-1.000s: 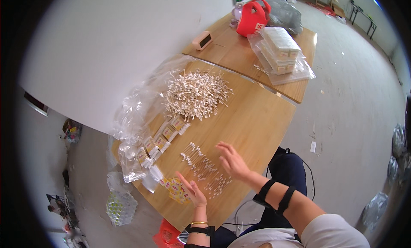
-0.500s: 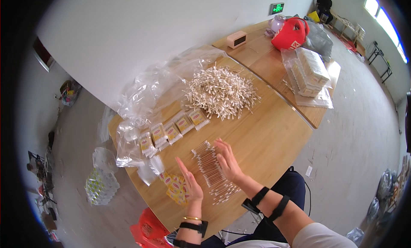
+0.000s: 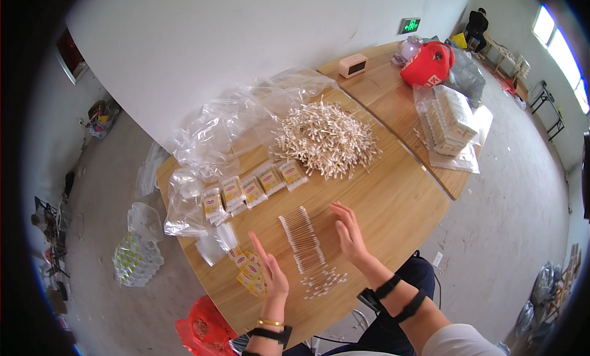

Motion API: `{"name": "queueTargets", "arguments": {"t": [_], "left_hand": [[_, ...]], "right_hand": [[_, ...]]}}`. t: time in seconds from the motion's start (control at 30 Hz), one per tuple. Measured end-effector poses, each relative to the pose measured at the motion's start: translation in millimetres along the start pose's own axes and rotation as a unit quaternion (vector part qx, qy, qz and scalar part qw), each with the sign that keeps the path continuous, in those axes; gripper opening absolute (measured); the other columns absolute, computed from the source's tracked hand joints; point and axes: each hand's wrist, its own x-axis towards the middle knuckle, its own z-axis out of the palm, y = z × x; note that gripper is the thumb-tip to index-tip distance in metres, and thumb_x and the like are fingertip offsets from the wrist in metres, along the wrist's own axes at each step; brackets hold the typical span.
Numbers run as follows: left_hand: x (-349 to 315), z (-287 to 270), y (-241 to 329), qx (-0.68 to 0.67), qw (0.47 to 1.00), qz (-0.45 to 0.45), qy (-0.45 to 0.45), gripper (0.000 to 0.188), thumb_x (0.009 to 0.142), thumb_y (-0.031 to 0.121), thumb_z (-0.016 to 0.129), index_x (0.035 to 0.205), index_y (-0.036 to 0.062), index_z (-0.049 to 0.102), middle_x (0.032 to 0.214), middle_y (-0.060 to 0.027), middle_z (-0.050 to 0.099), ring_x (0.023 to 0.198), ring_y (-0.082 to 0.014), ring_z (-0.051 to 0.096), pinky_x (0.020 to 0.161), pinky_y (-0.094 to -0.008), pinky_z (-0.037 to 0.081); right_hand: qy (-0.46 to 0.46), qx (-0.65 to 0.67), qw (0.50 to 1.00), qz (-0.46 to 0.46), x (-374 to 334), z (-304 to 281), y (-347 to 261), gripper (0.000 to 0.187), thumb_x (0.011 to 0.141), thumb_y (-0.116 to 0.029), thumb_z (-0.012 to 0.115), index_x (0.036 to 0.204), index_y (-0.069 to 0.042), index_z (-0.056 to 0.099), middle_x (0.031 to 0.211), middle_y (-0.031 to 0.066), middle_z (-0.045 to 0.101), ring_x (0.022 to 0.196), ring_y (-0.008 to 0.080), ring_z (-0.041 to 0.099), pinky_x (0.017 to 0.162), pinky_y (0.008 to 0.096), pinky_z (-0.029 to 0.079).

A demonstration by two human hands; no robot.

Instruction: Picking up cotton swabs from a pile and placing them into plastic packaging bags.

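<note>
A row of cotton swabs point(image 3: 302, 239) lies side by side on the wooden table point(image 3: 393, 202), with looser swabs point(image 3: 324, 283) scattered at its near end. My left hand point(image 3: 273, 275) stands on edge to the left of the row, fingers stretched out and holding nothing. Right of the row, my right hand point(image 3: 351, 238) is apart from the swabs, its fingers extended and empty. Yellow printed cards point(image 3: 251, 271) lie beside my left hand, partly hidden by it. Farther back sit several filled swab packs point(image 3: 252, 190) in a line, and behind them a big heap of loose swabs point(image 3: 329, 138).
Clear plastic sheeting point(image 3: 215, 119) covers the table's back left. On the adjoining table are stacked packs point(image 3: 453, 119), a red bag point(image 3: 429, 64) and a pink clock point(image 3: 353, 66). A red plastic bag point(image 3: 206, 325) hangs by the near left edge. Another person point(image 3: 477, 25) sits far off.
My right hand has moved right, away from the swab row, leaving a gap. My left hand has shifted slightly down and left. The head view has tilted a little.
</note>
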Motion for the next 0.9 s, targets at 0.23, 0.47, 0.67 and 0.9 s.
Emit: {"name": "queueTargets", "arguments": {"t": [0.23,0.47,0.67,0.9], "left_hand": [[-98,2,42,0.094,0.991,-0.009,-0.095,0.089,0.102,0.057,0.038,0.158,-0.0036,0.005,0.165,-0.0273,0.003,0.154,-0.0401,0.004,0.124,-0.0481,0.007],[-95,51,27,0.010,0.998,-0.005,-0.057,0.094,0.100,0.063,0.037,0.158,-0.0037,0.007,0.165,-0.0258,0.007,0.154,-0.0373,0.007,0.123,-0.0448,0.009],[-96,36,31,0.047,0.999,0.003,-0.021,0.087,0.102,0.054,0.039,0.157,-0.0055,0.007,0.164,-0.0295,0.007,0.153,-0.0431,0.007,0.123,-0.0507,0.009],[-103,35,44,0.428,0.876,0.093,-0.201,0.082,0.096,0.038,0.054,0.156,-0.0048,0.017,0.163,-0.0275,0.014,0.153,-0.0428,0.012,0.122,-0.0592,0.008]], "right_hand": [[0.018,-0.033,0.999,0.005,-77,-30,-16,0.041,0.097,-0.006,0.045,0.137,0.000,0.052,0.143,0.0191,0.046,0.144,0.0352,0.036,0.119,0.0427,0.028],[-0.051,-0.010,0.999,0.001,-118,28,-32,0.049,0.094,-0.004,0.046,0.143,0.001,0.046,0.149,0.0227,0.040,0.145,0.0378,0.032,0.120,0.0439,0.026],[0.013,-0.060,0.998,0.001,-111,8,-27,0.047,0.092,-0.002,0.048,0.139,0.001,0.047,0.146,0.0238,0.042,0.143,0.0409,0.034,0.119,0.0446,0.028],[0.039,-0.291,0.955,-0.040,-90,-37,-15,0.041,0.092,-0.003,0.050,0.132,0.001,0.052,0.137,0.0200,0.050,0.138,0.0386,0.041,0.119,0.0460,0.031]]}}
